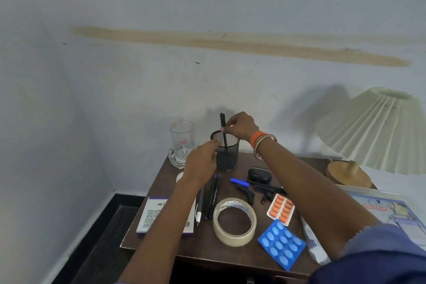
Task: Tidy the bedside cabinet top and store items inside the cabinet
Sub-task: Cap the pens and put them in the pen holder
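Observation:
A black mesh pen holder [227, 155] stands at the back of the dark wooden cabinet top [202, 246]. My right hand [242, 127] pinches a black pen [223, 130] that stands upright with its lower end inside the holder. My left hand [201, 163] hovers beside the holder's left wall with relaxed fingers and holds nothing. Several dark pens [211, 198] lie in front of the holder, partly hidden by my left forearm.
On the top also lie a tape roll [234, 221], orange [281, 208] and blue [281, 244] pill strips, a blue pen cap [239, 182], a black earbud case [259, 175], a book [159, 217] and a glass [182, 143]. A lamp [378, 131] and magazine [391, 212] lie right.

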### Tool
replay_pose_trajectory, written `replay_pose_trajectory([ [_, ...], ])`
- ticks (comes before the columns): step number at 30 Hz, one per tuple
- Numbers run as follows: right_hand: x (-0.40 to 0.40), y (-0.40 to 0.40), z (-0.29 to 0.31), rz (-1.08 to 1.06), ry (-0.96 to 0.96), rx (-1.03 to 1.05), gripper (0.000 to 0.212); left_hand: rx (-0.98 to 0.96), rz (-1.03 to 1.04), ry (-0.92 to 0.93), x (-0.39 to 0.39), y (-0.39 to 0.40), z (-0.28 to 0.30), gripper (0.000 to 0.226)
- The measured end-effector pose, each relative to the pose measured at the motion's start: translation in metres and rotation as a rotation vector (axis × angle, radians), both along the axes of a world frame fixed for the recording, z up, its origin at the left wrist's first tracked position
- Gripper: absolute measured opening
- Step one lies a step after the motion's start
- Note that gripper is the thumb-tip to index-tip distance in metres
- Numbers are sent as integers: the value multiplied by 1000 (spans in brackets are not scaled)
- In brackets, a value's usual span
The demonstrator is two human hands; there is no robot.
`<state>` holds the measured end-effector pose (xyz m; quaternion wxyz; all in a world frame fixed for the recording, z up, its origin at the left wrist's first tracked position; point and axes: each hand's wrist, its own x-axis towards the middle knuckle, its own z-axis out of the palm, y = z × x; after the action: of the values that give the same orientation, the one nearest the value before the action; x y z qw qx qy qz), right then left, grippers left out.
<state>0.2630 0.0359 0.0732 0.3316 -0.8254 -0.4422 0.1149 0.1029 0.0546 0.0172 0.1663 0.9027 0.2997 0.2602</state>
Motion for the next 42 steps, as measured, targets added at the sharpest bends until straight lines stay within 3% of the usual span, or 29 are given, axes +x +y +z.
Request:
replay_pose_trajectory([
  [13,-6,12,-10,-63,-15,-130,30,-23,29,-60,-1,-3,-9,53],
  [21,-10,9,-10,-42,-14,-168,36,-54,19,15,-1,-1,-8,61],
  [27,-12,-40,4,-52,-16,173,12,-74,-50,80,-5,12,-5,59],
  [31,-16,-85,-6,-50,-2,294,9,-90,-59,-147,-12,6,-2,50],
  [34,-25,-107,-15,-59,6,312,9,-4,120,-250,-22,-9,-7,24],
  [36,-32,-116,-23,-58,23,297,10,62,216,-108,-25,-18,-12,21],
  [39,-43,-123,-34,-49,107,297,16,129,195,242,-18,-25,-19,29],
  [42,-50,-128,-45,-88,155,333,16,113,201,427,-10,-28,-25,31],
])
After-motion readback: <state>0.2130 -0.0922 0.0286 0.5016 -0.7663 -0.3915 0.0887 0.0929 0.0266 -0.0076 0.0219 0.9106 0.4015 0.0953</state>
